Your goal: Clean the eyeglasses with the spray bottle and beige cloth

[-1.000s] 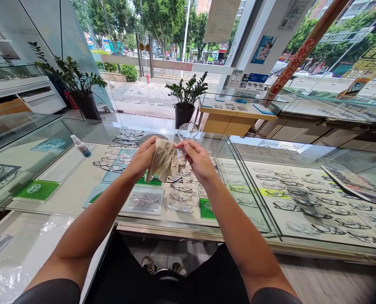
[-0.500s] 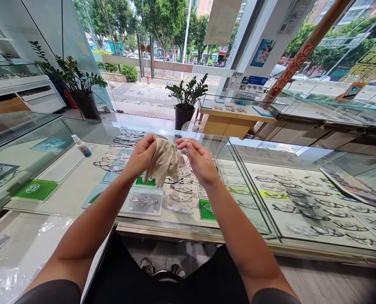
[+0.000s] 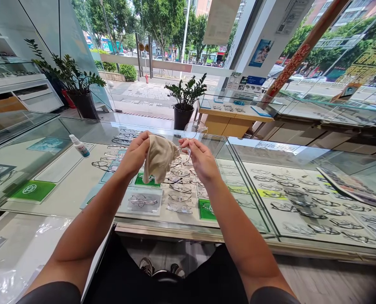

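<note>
- the left hand [image 3: 136, 154] is gripping a beige cloth [image 3: 159, 158] by its upper left edge, fingers closed on it; the rest droops freely, probably because the fabric is soft and pinched only there.
- the right hand [image 3: 202, 160] has its fingertips closed on a pair of thin-rimmed glasses [image 3: 196, 128], seemingly near the middle of the frame, a hold that would leave both lenses clear of the fingers.
- those glasses are in the air over the bench [image 3: 162, 230], just right of the cloth; whether the two touch is hard to tell.
- both hands meet in front of the body, likely so that cloth and glasses stay within easy view.
- a spray bottle [image 3: 79, 146] stands well to the left, clear of the forearms yet probably within reach.
- display frames [image 3: 179, 197] lie in rows beneath the glass, presumably so they can be seen from above.
- counted: two hands, one cloth, one pair of held glasses, one spray bottle, one magazine [image 3: 349, 185] to the right, two potted plants [image 3: 184, 99] beyond the bench.
- at least three green panels [image 3: 32, 190] show; the display frames overlap too much for a sure count.
</note>
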The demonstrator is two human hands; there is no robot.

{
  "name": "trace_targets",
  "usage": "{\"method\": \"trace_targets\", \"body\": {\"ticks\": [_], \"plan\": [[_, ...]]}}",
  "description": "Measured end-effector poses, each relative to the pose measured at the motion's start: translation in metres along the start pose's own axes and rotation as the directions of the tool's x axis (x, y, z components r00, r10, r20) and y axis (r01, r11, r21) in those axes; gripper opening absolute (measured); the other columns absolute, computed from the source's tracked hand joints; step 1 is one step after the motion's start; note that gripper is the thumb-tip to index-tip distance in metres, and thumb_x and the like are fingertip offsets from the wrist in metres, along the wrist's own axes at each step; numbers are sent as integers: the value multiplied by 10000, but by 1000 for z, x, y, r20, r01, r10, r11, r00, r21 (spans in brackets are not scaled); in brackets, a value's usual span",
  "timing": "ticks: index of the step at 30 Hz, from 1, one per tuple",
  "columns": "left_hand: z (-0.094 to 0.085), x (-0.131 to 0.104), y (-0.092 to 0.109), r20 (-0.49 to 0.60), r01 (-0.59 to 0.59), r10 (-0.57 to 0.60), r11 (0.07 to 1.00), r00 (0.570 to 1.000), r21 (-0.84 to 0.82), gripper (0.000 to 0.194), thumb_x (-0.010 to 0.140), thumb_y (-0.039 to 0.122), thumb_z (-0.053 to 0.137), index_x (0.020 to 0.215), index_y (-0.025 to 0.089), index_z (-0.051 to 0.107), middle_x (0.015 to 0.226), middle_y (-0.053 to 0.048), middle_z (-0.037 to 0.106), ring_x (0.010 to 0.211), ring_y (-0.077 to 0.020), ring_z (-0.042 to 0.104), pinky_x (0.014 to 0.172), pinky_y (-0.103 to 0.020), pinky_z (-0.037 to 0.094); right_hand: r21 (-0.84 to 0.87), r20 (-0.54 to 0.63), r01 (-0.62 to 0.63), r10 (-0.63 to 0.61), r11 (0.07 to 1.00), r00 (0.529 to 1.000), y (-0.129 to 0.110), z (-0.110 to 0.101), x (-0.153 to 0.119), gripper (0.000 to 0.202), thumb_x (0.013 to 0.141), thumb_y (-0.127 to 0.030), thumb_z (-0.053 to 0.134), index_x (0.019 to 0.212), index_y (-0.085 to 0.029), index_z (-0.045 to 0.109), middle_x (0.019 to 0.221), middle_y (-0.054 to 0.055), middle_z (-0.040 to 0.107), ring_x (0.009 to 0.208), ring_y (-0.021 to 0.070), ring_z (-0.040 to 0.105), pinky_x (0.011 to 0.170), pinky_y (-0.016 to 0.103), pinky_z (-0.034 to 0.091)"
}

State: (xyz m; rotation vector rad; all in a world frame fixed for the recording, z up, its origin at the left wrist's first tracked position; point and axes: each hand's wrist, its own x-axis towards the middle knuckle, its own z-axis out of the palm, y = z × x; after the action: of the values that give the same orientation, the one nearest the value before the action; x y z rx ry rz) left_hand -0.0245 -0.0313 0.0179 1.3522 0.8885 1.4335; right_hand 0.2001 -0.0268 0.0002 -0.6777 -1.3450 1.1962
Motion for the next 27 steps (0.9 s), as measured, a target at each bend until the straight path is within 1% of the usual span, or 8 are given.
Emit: {"method": "trace_targets", "body": {"ticks": [4,6,8,11,15,21,25,27], "plan": [[6,-2,-3,87,43,-44,999,995,18,306,849,405,793,805,207,564,693,46,419,607,-104,304,553,-244,260,97,72,52,-59,994,996,-2,4,-3,337,977,-639,773,922,-309,819,1326,31,763,1461,268,598,1303,474,394],[9,-3,-5,136,72,-76,997,988,32,302,859,414,789,827,205,573,692,51,416,609,-104,302,552,-239,262,83,115,43,-52,996,992,1,8,-5,348,986,-655,757,949,-315,825,1383,25,755,1492,278,581,1313,490,390],[11,-5,-7,179,95,-99,995,979,35,298,879,422,778,847,206,576,687,55,415,610,-104,306,553,-234,265,55,140,31,-39,998,989,6,10,-6,348,1007,-650,734,971,-318,831,1372,19,759,1485,275,583,1323,482,369],[10,-6,-8,195,105,-104,994,975,6,300,879,411,791,864,203,576,687,58,421,607,-98,312,556,-225,261,38,114,31,-35,999,993,14,10,-5,338,1011,-641,733,964,-322,834,1228,15,762,1389,257,614,1295,444,374],[9,-6,-7,198,116,-108,993,974,-30,317,862,406,824,876,201,584,691,57,438,597,-89,328,558,-219,267,12,51,49,-50,999,997,17,8,-3,358,989,-668,744,934,-324,831,1053,12,698,1169,235,620,1155,399,447],[7,-4,-6,224,123,-109,991,968,-48,329,861,411,848,895,204,595,685,57,477,593,-86,369,552,-208,304,-19,50,72,-71,997,996,13,9,-3,375,997,-664,730,918,-311,828,1033,14,669,1041,220,573,1043,381,448],[6,-3,-6,307,151,-121,985,944,-77,363,855,500,830,893,180,662,712,26,539,620,-102,466,560,-220,365,-32,42,78,-76,996,996,13,9,-3,370,997,-668,726,930,-319,830,1010,16,661,1012,221,570,1017,382,453],[7,-5,-7,329,136,-110,989,938,-57,396,881,539,816,885,159,702,743,0,578,657,-110,511,573,-222,385,-30,45,79,-78,996,996,14,9,-3,374,995,-674,724,939,-320,829,1013,17,668,1016,224,581,1016,383,458]]}}
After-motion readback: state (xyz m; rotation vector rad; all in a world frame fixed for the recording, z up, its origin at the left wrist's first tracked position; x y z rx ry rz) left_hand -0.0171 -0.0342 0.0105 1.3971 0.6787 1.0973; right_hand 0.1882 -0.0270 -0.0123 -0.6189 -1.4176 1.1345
